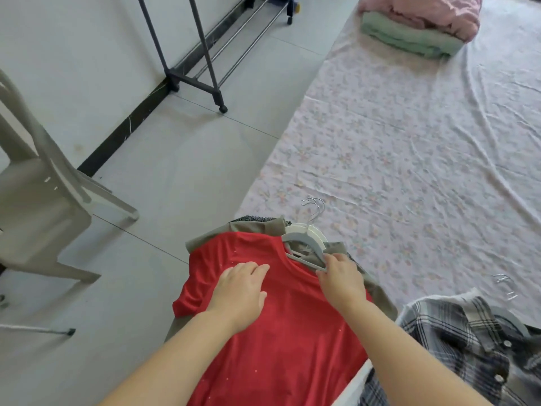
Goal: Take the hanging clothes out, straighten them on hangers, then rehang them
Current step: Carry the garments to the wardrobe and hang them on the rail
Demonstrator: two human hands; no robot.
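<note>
A red T-shirt [281, 323] lies on top of a stack of clothes at the bed's near corner, over an olive garment [254, 228]. Grey and white hangers [304, 238] with metal hooks stick out at the collar. My left hand [240, 291] rests flat on the red shirt's shoulder, fingers apart. My right hand [341, 278] pinches the grey hanger's arm at the shirt's neckline. A plaid shirt [468, 341] on a grey hanger lies to the right.
The bed [409, 142] has a pale floral sheet, with folded green and pink bedding [418, 27] at its far end. A wheeled clothes rack [202, 65] stands by the wall. A plastic chair [44, 200] is at the left on the tiled floor.
</note>
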